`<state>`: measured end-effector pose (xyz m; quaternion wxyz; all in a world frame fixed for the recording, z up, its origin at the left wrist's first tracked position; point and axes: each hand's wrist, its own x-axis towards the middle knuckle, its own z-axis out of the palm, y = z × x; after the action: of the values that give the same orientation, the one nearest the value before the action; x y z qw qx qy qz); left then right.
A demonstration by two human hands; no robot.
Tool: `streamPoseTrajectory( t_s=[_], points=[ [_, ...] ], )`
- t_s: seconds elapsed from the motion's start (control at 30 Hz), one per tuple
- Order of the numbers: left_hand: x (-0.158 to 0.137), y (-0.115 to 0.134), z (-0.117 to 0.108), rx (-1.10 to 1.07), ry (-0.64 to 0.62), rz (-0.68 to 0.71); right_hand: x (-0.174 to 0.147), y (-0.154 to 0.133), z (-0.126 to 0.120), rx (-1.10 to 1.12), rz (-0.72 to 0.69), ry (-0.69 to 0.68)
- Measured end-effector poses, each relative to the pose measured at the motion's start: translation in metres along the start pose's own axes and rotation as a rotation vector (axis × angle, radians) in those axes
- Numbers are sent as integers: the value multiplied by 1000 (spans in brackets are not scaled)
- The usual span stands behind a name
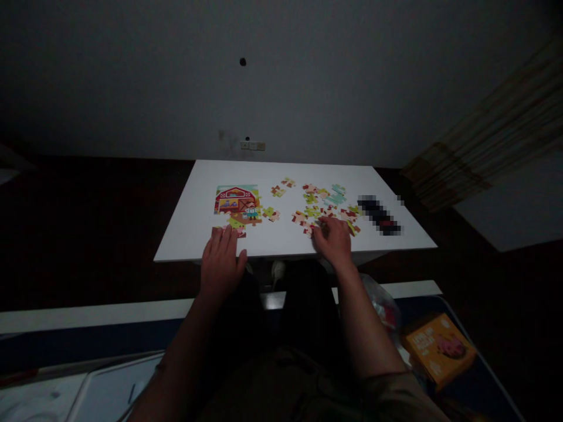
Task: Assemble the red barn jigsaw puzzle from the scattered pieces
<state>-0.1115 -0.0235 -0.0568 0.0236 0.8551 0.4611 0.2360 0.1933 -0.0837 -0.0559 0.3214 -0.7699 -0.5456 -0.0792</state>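
Observation:
On the white table, a partly joined jigsaw puzzle (237, 202) shows a red barn and a small figure. My left hand (222, 258) lies with fingers stretched at the table's front edge, its fingertips on pieces (241, 232) below the barn. Loose jigsaw pieces (312, 212) lie in a pile to the right. Over that pile's near side, my right hand (338, 241) has its fingers curled and pinched around a dark-looking jigsaw piece (324, 228), mostly hidden by the fingers. A few other pieces (278, 191) lie between the barn and the pile.
A pixelated dark object (379, 215) lies at the table's right side. The white table (185, 234) stands against a grey wall (308, 88) with a socket (253, 145). Beside my right arm are an orange box (440, 349) and a clear plastic bag (382, 302).

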Motion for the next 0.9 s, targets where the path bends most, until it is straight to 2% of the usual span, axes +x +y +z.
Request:
streamPoseTrajectory(
  t_s=[0.17,0.37,0.67,0.9],
  points=[
    [-11,9,0,45,-6,-7,-6,0,-1,-47,-56,-47],
    [-29,15,11,91,-47,-39,15,-17,6,-56,-54,-95],
    [-29,14,6,109,-106,-65,24,-25,25,-15,-150,-138],
    [-29,18,7,124,-34,-54,24,-23,22,7,-163,-160]
  ],
)
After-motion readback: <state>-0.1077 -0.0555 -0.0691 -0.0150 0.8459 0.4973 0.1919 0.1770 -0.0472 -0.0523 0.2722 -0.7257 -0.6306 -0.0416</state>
